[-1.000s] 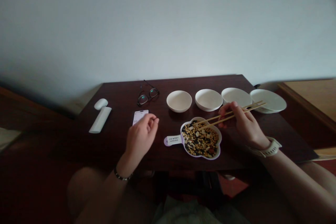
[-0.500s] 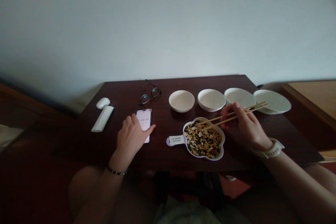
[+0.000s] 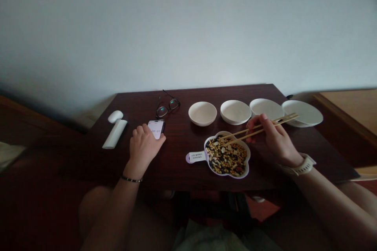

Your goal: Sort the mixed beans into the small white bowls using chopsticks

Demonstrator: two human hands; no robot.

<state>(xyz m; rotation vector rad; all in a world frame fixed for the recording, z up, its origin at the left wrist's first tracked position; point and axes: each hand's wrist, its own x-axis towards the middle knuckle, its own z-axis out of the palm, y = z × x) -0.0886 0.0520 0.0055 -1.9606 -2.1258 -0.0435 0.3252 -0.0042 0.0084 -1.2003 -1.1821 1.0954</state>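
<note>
My left hand lies over the lower part of a phone, fingers at its left and thumb at its right edge; a timer shows on the screen. My right hand holds a pair of wooden chopsticks. Their tips are among mixed beans and nuts in a white, purple-edged scalloped dish. A labelled handle on this dish points left. Behind it stand a white bowl, a second white bowl, a third wider bowl and a larger shallow white bowl.
Black-framed glasses rest behind the phone on the dark wooden table. At the left are a white rounded object and a long white case. A pale wall rises behind the table.
The phone has shifted left under my left hand, which now covers its lower end with the thumb drawn in. My right hand and the chopsticks have stayed nearly still.
</note>
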